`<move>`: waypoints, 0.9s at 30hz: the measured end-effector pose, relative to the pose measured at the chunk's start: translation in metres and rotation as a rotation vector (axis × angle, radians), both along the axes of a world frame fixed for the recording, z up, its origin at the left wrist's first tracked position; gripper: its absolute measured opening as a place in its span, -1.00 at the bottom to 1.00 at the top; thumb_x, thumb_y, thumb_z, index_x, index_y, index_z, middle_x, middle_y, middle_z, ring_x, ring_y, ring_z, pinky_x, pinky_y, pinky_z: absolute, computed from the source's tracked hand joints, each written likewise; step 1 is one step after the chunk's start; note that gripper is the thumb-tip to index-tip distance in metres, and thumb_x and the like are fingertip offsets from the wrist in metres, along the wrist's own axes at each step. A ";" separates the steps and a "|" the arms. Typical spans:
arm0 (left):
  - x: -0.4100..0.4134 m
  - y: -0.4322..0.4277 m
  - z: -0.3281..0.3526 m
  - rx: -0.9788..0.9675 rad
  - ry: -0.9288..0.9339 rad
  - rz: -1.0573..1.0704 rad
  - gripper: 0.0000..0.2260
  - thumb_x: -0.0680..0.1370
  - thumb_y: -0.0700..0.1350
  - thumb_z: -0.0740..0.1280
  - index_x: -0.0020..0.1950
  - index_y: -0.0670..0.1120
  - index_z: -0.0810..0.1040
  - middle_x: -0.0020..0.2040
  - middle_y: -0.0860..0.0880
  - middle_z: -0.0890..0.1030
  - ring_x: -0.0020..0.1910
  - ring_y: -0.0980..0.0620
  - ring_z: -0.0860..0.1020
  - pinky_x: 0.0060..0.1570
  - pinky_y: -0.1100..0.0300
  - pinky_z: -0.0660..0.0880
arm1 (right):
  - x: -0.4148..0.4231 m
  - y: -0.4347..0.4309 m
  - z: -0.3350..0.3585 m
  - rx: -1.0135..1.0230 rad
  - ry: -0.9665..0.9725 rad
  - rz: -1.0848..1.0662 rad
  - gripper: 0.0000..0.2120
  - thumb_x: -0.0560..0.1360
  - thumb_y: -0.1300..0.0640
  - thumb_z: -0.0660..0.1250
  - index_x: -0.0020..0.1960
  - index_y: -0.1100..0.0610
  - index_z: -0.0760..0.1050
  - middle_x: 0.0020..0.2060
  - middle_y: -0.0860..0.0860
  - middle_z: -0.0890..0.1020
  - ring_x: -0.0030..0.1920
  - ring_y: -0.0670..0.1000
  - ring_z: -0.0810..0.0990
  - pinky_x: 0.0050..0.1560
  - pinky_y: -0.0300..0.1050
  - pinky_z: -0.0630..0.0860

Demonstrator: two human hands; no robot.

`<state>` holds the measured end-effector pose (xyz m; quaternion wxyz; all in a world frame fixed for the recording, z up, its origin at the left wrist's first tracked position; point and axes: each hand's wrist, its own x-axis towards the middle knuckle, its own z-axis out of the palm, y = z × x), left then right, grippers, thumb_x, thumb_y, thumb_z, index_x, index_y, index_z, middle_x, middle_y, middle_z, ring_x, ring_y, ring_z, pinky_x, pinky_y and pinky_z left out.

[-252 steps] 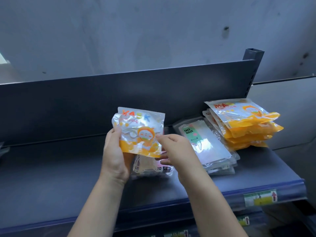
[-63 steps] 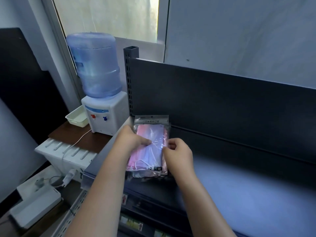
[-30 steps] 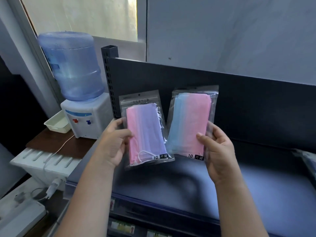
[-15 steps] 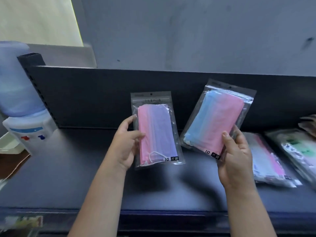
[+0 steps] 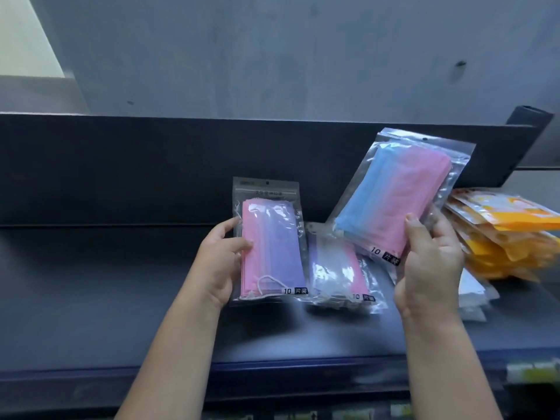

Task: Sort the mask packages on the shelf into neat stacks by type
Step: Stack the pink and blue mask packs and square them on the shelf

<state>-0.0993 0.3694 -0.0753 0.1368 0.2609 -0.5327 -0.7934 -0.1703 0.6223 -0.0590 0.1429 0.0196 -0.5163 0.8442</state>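
Two hands above a dark shelf (image 5: 91,298), each gripping one clear pack of masks. The left hand (image 5: 221,265) holds a pink-purple pack (image 5: 268,241) upright by its left edge, thumb across the front. The right hand (image 5: 430,265) pinches a blue-pink pack (image 5: 397,201) at its lower right corner; this pack tilts to the right and is raised above the shelf. Between the hands, a third pack (image 5: 339,268) of the same clear kind lies flat on the shelf, its upper part hidden behind the blue-pink pack. To the right stands a stack of orange packs (image 5: 509,237), leaning unevenly; in front of it, white packs (image 5: 472,295) show partly behind the right hand. The shelf has a dark back panel (image 5: 121,168) and a blue front edge (image 5: 303,363) with a blurred label (image 5: 533,371) at the right. A grey wall (image 5: 272,56) rises behind.
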 end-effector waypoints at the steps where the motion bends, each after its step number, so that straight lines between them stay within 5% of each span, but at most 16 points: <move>1: -0.002 0.009 -0.001 0.011 -0.001 -0.003 -0.62 0.60 -0.43 0.25 0.35 -0.15 0.55 0.01 -0.18 0.72 -0.29 -0.01 0.72 -0.38 0.12 0.64 | -0.004 0.008 0.003 0.013 0.018 -0.004 -0.69 0.67 0.28 0.28 0.35 0.09 0.60 0.24 0.06 0.71 0.29 0.10 0.67 0.32 0.10 0.60; 3: -0.008 0.026 -0.004 0.024 0.000 -0.018 -0.69 0.60 -0.45 0.23 0.29 -0.24 0.58 -0.05 -0.19 0.72 -0.32 -0.02 0.71 -0.39 0.11 0.64 | -0.014 0.024 0.008 0.017 0.022 0.010 -0.70 0.67 0.30 0.27 0.33 0.12 0.61 0.22 0.07 0.72 0.26 0.08 0.68 0.23 -0.04 0.64; 9: -0.031 0.075 -0.011 -0.125 -0.058 -0.098 -0.71 0.55 -0.38 0.27 0.19 -0.18 0.65 0.06 -0.27 0.74 -0.13 -0.18 0.71 -0.04 -0.19 0.67 | -0.022 0.050 0.004 0.007 -0.147 0.141 -0.78 0.66 0.29 0.28 0.13 0.07 0.66 0.01 0.08 0.77 0.00 0.08 0.75 -0.01 0.00 0.72; 11: -0.036 0.087 -0.012 -0.230 -0.089 -0.133 -0.74 0.51 -0.34 0.27 0.12 -0.16 0.65 -0.06 -0.22 0.74 -0.22 -0.13 0.67 -0.18 -0.12 0.62 | -0.019 0.054 0.002 0.035 -0.187 0.201 -0.80 0.67 0.27 0.28 0.08 0.05 0.65 -0.04 0.07 0.77 -0.12 0.04 0.74 -0.19 -0.05 0.70; 15: -0.043 0.099 -0.019 -0.420 -0.137 -0.166 -0.80 0.50 -0.21 0.32 0.10 -0.09 0.60 -0.23 0.00 0.63 -0.42 0.08 0.53 -0.39 0.21 0.44 | -0.020 0.056 -0.003 0.053 -0.195 0.262 -0.79 0.66 0.28 0.28 0.15 0.07 0.64 -0.02 0.09 0.75 -0.13 0.04 0.72 -0.21 -0.07 0.69; 17: -0.046 0.100 -0.026 -0.520 -0.153 -0.162 -0.64 0.46 -0.09 0.37 0.26 -0.08 0.60 -0.09 0.06 0.67 -0.28 0.12 0.60 -0.22 0.17 0.53 | -0.020 0.055 -0.006 0.049 -0.202 0.289 -0.77 0.66 0.29 0.27 0.19 0.09 0.64 0.02 0.10 0.76 -0.09 0.03 0.72 -0.15 -0.06 0.69; 19: -0.048 0.101 -0.029 -0.585 -0.183 -0.148 -0.43 0.47 0.01 0.42 0.48 -0.07 0.49 0.27 0.05 0.63 0.14 0.07 0.64 0.16 0.04 0.60 | -0.019 0.052 -0.010 0.055 -0.211 0.324 -0.75 0.66 0.29 0.27 0.25 0.12 0.63 0.09 0.12 0.76 -0.04 0.03 0.72 -0.10 -0.06 0.70; 21: -0.045 0.103 -0.027 -0.588 -0.215 -0.122 -0.33 0.55 0.00 0.46 0.63 -0.09 0.34 0.48 0.02 0.48 0.44 -0.02 0.50 0.45 -0.05 0.46 | -0.017 0.047 -0.014 0.074 -0.214 0.357 -0.74 0.67 0.30 0.26 0.26 0.12 0.63 0.12 0.13 0.76 0.00 0.04 0.73 -0.06 -0.08 0.70; 27: -0.043 0.097 -0.034 -0.352 -0.166 -0.031 -0.49 0.57 0.14 0.33 0.46 -0.06 0.54 0.38 -0.01 0.62 0.32 -0.06 0.60 0.44 -0.10 0.48 | -0.008 0.026 -0.023 0.224 -0.221 0.434 -0.74 0.68 0.30 0.23 0.22 0.11 0.64 0.06 0.07 0.78 0.02 0.02 0.75 0.00 -0.09 0.70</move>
